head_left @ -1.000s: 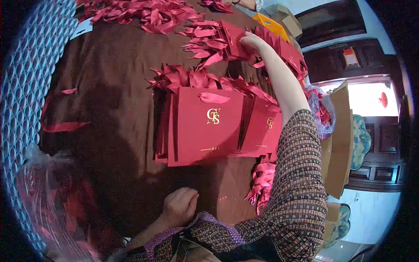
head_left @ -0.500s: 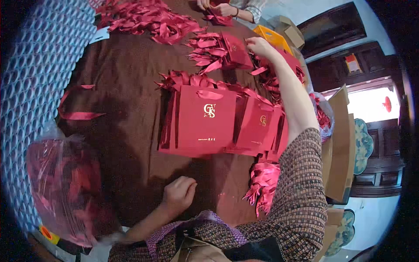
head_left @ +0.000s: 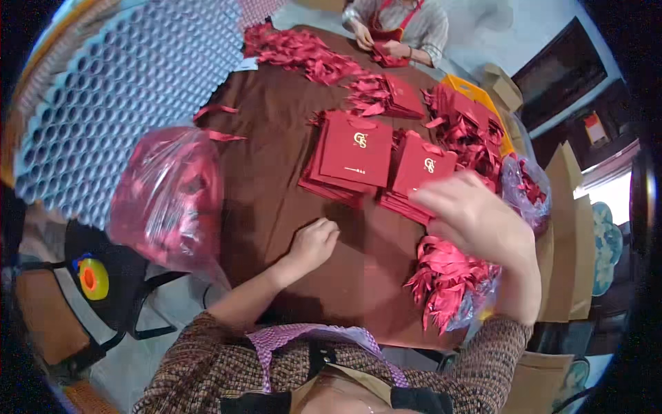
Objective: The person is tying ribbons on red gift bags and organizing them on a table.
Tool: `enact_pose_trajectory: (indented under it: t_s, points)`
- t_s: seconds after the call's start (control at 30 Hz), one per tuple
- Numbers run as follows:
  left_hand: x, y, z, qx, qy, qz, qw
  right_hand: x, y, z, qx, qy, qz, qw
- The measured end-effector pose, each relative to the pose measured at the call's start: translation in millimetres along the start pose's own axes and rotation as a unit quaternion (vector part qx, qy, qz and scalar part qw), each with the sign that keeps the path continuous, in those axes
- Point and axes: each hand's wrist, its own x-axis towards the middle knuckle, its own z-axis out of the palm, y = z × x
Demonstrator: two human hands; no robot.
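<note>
My left hand (head_left: 316, 244) rests on the brown tablecloth (head_left: 265, 172) with its fingers curled into a loose fist, and nothing shows in it. Smeared by motion, my right hand (head_left: 477, 219) hangs above the right side of the table, near the front edge of a stack of red paper gift bags (head_left: 424, 165); its finger state is unclear. Beside that stack is another pile of red gift bags (head_left: 355, 148), fanned and overlapping, with gold lettering and ribbon handles. Just below my right hand lies a bunch of red ribbons (head_left: 445, 276).
A clear plastic sack of red items (head_left: 172, 200) stands at the left table edge, by a blue honeycomb-patterned sheet (head_left: 131, 103). Loose ribbons (head_left: 303, 52), more bags (head_left: 403, 96) and a yellow crate (head_left: 476, 93) lie farther off. Across the table, a person's hands (head_left: 386, 48) hold something red.
My right hand has come back from the far bags toward me, now over the near right side. The view has shifted, showing more of the co-worker. My left hand stays curled on the table.
</note>
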Motion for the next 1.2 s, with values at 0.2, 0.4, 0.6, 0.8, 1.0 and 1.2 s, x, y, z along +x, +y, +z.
enact_pose_trajectory:
  t_s: [0.2, 0.4, 0.6, 0.8, 1.0, 1.2]
  points:
    - [-23, 59, -15, -0.052, -0.067, 0.053, 0.995, -82, -87, -12, 0.076, 0.133, -0.045, 0.987]
    - [-32, 208, -174, -0.288, -0.074, 0.098, 0.950, -125, -150, -50, 0.292, 0.407, -0.140, 0.854]
    - [-88, 327, -269, -0.279, 0.110, 0.280, 0.912, -141, -185, -43, 0.367, 0.491, -0.153, 0.775]
    - [-126, 324, -282, -0.214, 0.096, 0.309, 0.922, -142, -211, -33, 0.383, 0.511, -0.161, 0.753]
    - [-170, 305, -322, -0.176, 0.110, 0.324, 0.923, -140, -228, -29, 0.393, 0.498, -0.163, 0.755]
    - [-189, 287, -305, -0.145, 0.108, 0.330, 0.927, -138, -238, -12, 0.406, 0.489, -0.141, 0.759]
